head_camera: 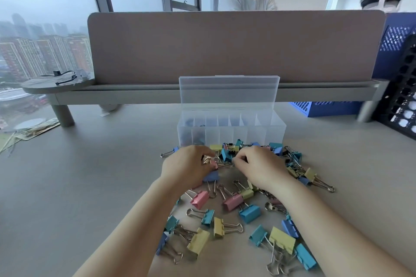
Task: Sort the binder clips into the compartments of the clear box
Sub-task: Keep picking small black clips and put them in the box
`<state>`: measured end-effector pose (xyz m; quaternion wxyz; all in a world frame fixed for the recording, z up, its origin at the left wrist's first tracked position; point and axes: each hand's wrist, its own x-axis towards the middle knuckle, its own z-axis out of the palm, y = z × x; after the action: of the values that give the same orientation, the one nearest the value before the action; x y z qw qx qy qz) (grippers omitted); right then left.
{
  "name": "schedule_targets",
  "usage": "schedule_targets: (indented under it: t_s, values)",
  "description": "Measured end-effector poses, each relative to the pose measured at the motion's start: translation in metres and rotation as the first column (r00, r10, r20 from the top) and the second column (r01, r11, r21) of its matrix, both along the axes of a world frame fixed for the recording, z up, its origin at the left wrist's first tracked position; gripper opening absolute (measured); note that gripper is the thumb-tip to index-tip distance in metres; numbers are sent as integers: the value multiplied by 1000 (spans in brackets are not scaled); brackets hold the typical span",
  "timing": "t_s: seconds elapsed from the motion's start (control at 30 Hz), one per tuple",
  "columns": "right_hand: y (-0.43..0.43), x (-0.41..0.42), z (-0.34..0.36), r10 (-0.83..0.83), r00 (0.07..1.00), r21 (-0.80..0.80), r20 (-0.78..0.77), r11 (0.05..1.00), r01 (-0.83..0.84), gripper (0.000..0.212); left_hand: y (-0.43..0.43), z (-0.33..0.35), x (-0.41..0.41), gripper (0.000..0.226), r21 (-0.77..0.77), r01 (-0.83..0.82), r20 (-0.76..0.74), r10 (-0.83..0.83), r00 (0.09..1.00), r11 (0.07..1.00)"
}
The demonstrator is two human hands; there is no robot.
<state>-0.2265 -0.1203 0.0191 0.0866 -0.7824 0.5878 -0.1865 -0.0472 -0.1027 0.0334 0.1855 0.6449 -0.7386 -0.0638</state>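
Note:
A clear box (pixel 231 135) with several compartments stands open on the desk, its lid upright behind it. Dark clips lie in its two leftmost compartments. A pile of binder clips (pixel 245 209) in pink, yellow, blue and teal spreads in front of the box. My left hand (pixel 188 167) is curled over the pile and pinches small pink clips (pixel 209 161) between its fingers; a blue clip lies under its palm. My right hand (pixel 256 165) is curled just right of it, fingertips pinching at a wire handle near the same clips.
A grey divider panel (pixel 234 47) on a raised shelf runs behind the box. A blue crate (pixel 326 109) and a black perforated rack (pixel 403 105) stand at the right. Papers (pixel 36 129) lie at the far left. Two people stand beyond the divider.

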Motion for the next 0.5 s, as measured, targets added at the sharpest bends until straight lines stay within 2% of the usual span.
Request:
schedule_targets:
  t_s: [0.07,0.1,0.13,0.17,0.2,0.23,0.27,0.33,0.4,0.5]
  values:
    - [-1,0,6,-15,956,102,292,995,-15,28,-1,-2,-2,26,-1,6,40,-6,999,1000]
    - [-1,0,9,-63,878,169,475,985,-21,27,-1,-3,-2,24,9,6,42,-7,999,1000]
    - [-2,0,12,-139,744,250,653,967,-39,26,-2,-3,-2,22,26,9,37,-10,999,1000]
    - [-4,-1,14,-234,566,338,791,937,-85,24,-4,-3,-1,20,47,13,24,-15,1000,999]
    - [-5,-2,16,-332,379,414,864,897,-157,23,-5,-4,0,18,68,19,2,-19,1000,998]
    - [-7,-4,17,-420,218,465,881,853,-238,22,-6,-5,0,15,80,19,-24,-17,1000,997]
    - [-8,-6,17,-488,98,492,868,813,-312,23,-6,-5,1,13,82,16,-51,-12,999,996]
    - [-9,-8,17,-569,-50,504,821,763,-406,25,-7,-6,1,16,62,10,-84,-5,996,998]
    - [-9,-9,15,-601,-117,501,790,744,-442,25,-7,-6,1,21,60,-9,-88,14,996,998]
    - [-8,-9,16,-604,-132,501,786,747,-438,29,-9,-7,1,15,135,-29,-114,44,992,990]
